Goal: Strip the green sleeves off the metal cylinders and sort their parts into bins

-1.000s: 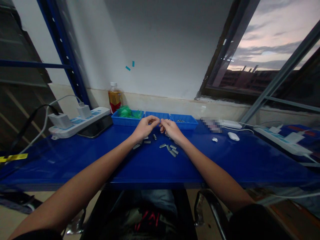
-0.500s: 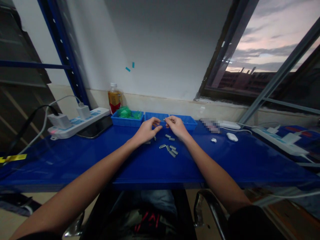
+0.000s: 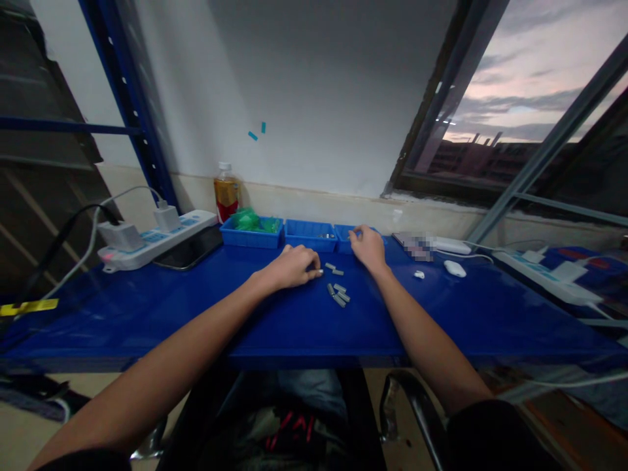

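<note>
My left hand is low over the blue table, thumb and fingertips pinched on a small silvery metal piece whose pale end shows at the fingertips. Several similar grey, narrow metal pieces lie loosely just to its right. My right hand is at the right blue bin, its fingers closed together over the bin; what they hold, if anything, is too small to make out. The middle blue bin contains a few small shiny parts. Crumpled green plastic fills the left blue bin.
Behind the left bin stands a drink bottle. A power strip with plugs and a dark phone lie left. To the right are a white earbud, its case and another power strip.
My hands have parted. The left came down to the table and pinched a metal piece that lay there; the right shifted rightward to the right bin. Small shiny parts now show in the middle bin.
</note>
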Demonstrator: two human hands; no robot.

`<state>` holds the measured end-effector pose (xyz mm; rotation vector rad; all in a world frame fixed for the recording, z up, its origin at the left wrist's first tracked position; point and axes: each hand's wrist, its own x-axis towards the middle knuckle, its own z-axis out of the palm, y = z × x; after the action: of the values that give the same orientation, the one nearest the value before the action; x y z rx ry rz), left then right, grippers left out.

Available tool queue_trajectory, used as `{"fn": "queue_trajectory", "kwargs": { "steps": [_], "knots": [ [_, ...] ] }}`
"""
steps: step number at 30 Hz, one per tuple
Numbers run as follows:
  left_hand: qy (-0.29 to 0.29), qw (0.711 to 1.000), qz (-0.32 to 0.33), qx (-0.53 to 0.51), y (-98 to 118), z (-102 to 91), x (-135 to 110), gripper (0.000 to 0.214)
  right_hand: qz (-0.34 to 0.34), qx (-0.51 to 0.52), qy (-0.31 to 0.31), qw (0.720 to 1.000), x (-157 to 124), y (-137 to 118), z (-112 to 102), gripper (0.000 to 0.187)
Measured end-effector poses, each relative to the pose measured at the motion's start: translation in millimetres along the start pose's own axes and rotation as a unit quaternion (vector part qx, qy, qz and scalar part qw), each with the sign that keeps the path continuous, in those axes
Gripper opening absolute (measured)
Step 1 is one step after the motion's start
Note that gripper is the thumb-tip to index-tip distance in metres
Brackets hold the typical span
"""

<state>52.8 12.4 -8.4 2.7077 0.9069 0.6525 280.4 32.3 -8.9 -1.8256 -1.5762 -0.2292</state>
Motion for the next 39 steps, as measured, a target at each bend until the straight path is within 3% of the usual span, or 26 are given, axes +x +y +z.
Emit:
{"fn": "queue_trajectory", "kwargs": {
  "steps": [3,6,9,13,15,18,22,25,28,33,36,39],
  "knots": [
    [0.058,0.998,-0.024,-0.024,-9.5,-2.9,2.8,0.017,-0.065,0.113,-0.073,0.989,-12.8,-29.3,-2.6,0.032],
    [0.118,0.992,-0.036,-0.012,-16.3,-5.5,4.8,0.014,-0.110,0.222,-0.177,0.952,-28.0,-54.7,1.6,0.047],
    [0.144,0.989,-0.032,0.005,-17.4,-7.3,6.2,0.009,-0.106,0.281,-0.236,0.924,-37.3,-65.3,8.0,0.049],
    [0.158,0.987,-0.010,-0.010,-15.2,-7.7,7.8,0.010,-0.064,0.341,-0.271,0.898,-36.6,-61.9,12.2,0.040],
    [0.167,0.985,-0.015,-0.030,-15.2,-7.5,8.5,0.015,-0.042,0.362,-0.274,0.890,-34.4,-59.8,12.1,0.031],
    [0.170,0.978,-0.077,-0.088,-17.4,-8.2,9.8,0.024,-0.033,0.382,-0.248,0.890,-33.4,-59.2,11.1,0.018],
    [0.115,0.956,-0.175,-0.204,-20.2,-10.7,11.1,0.041,-0.087,0.364,-0.190,0.908,-36.3,-60.5,9.9,0.016],
    [0.098,0.938,-0.202,-0.265,-19.4,-12.2,11.0,0.045,-0.130,0.347,-0.172,0.913,-38.6,-61.4,10.0,0.016],
    [0.113,0.934,-0.194,-0.278,-19.5,-12.2,10.9,0.036,-0.133,0.350,-0.172,0.911,-39.0,-61.8,11.0,0.019],
    [0.172,0.926,-0.136,-0.308,-28.3,-8.0,13.7,0.022,-0.047,0.412,-0.208,0.886,-36.3,-62.3,10.9,0.030],
    [0.173,0.933,-0.097,-0.299,-30.1,-6.5,14.9,0.019,-0.004,0.436,-0.236,0.869,-34.2,-63.0,9.6,0.041],
    [0.166,0.942,-0.076,-0.283,-27.2,-7.4,14.5,0.016,0.021,0.453,-0.246,0.856,-33.4,-63.7,8.8,0.039]
  ]
}}
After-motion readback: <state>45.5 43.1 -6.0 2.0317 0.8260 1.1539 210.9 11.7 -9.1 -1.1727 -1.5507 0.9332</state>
